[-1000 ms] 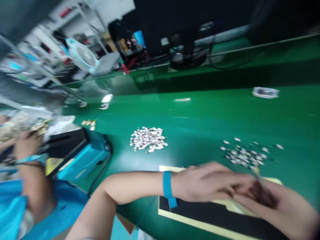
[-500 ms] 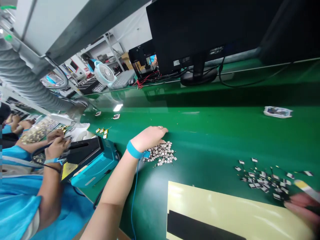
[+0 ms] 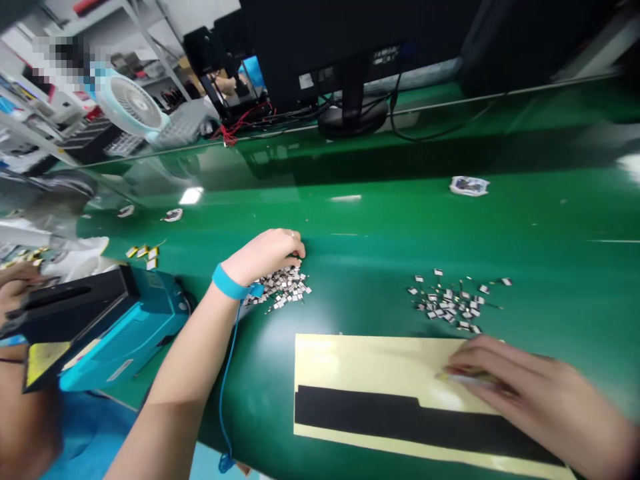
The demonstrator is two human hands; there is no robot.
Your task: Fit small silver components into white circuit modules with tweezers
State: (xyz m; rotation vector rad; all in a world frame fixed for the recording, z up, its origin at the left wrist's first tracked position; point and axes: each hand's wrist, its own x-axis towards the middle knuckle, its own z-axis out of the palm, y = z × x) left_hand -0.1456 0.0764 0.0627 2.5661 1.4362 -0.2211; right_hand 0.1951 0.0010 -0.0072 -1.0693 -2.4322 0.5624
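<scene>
My left hand (image 3: 263,257) is curled over the edge of a heap of tiny silver-and-black components (image 3: 283,290), its fingertips at the heap. Whether it pinches any piece is hidden. A blue wrist strap (image 3: 230,283) circles that wrist, and its blue cord (image 3: 225,393) trails down. My right hand (image 3: 530,390) rests over a cream sheet with a black band (image 3: 360,360), with a small pale strip (image 3: 463,379) between its fingers. A looser scatter of the same components (image 3: 450,303) lies beyond the sheet on the green bench.
A co-worker's hand (image 3: 15,287) reaches in at far left beside a teal-and-black machine (image 3: 120,327). A few small yellow pieces (image 3: 143,253) lie near it. Farther back stand a monitor (image 3: 350,53), a white fan (image 3: 127,103) and a small packet (image 3: 469,185).
My right hand has come in from the right edge onto the sheet, holding the pale strip. My left hand stays at the heap, and the whole view has shifted.
</scene>
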